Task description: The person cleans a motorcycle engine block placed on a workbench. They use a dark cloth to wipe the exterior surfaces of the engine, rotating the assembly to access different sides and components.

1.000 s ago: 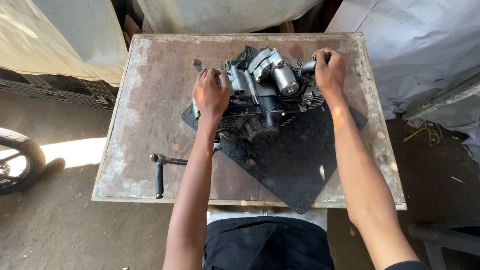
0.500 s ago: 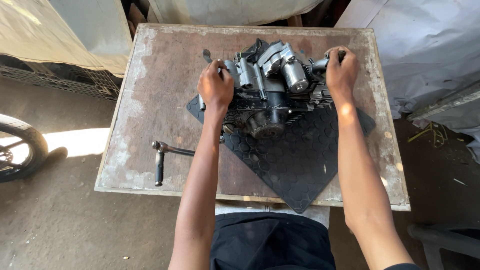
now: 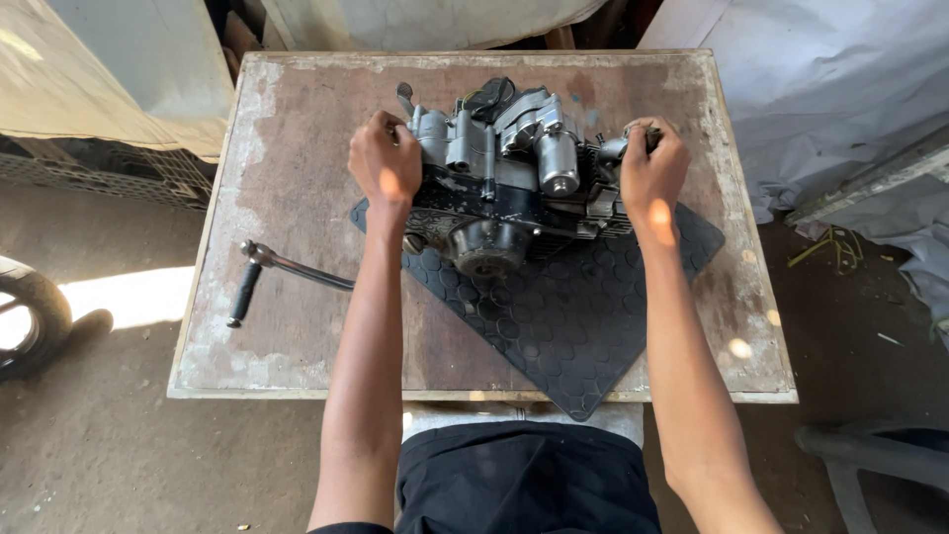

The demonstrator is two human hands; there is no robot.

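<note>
A grey and black motorcycle engine point(image 3: 509, 178) stands on a black rubber mat point(image 3: 563, 316) with a hexagon pattern, on a worn wooden table point(image 3: 297, 316). My left hand point(image 3: 384, 163) grips the engine's left end. My right hand point(image 3: 652, 176) is closed around a protruding part at the engine's right end. A metal kick-start lever point(image 3: 272, 269) with a black grip sticks out to the left from under the engine, passing behind my left forearm.
A tyre point(image 3: 30, 316) shows at the left edge on the dirt floor. Pale tarpaulin point(image 3: 820, 89) lies to the right and beyond the table. A dark plastic object point(image 3: 870, 455) sits at the bottom right. A black crate point(image 3: 109, 168) is on the left.
The view has shifted slightly. Both hands keep their hold on the engine's ends, and the engine seems to have turned a little on the mat.
</note>
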